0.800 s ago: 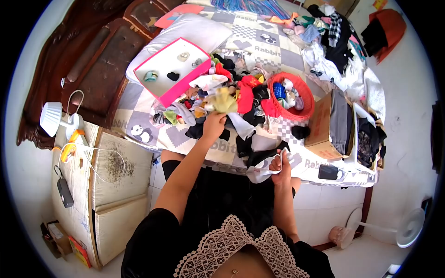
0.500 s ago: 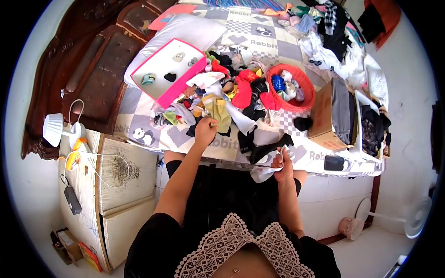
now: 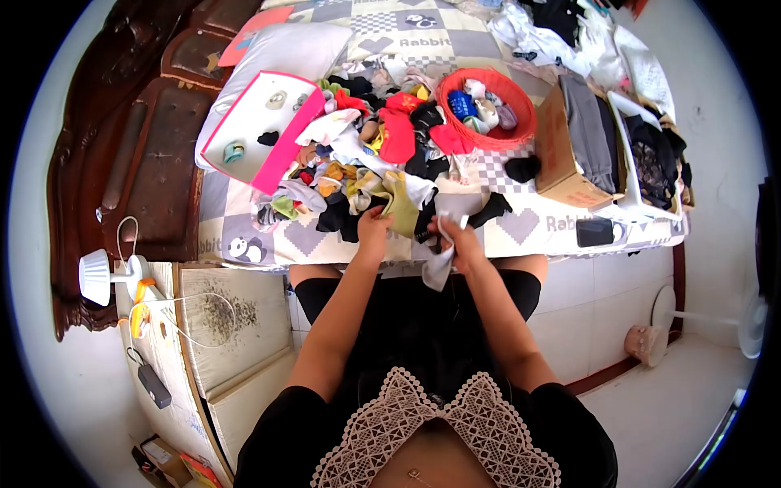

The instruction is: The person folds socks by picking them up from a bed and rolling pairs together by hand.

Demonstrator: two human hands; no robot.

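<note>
My left hand (image 3: pixel 374 233) is closed at the edge of a yellow-green sock (image 3: pixel 399 205), which lies at the front of a mixed pile of socks (image 3: pixel 338 171). In my right hand (image 3: pixel 461 246) is a pale grey sock (image 3: pixel 440 267), bunched up with its end hanging over the bed's front edge. Just beyond that hand lies a black sock (image 3: pixel 491 208). Both hands are close together at the near side of the pile. My left fingertips are partly hidden by the cloth.
A pink-edged white box (image 3: pixel 281 153) with several small items stands left of the pile. Behind and right is a red basket (image 3: pixel 488 143) holding rolled socks. A cardboard box (image 3: pixel 561 154) of folded clothes, a white bin (image 3: pixel 630 167) and a phone (image 3: pixel 595 233) sit to the right.
My right hand has moved left and inward with the pale grey sock, closer to my left hand. The yellow-green sock lies nearer to me. The view has shifted.
</note>
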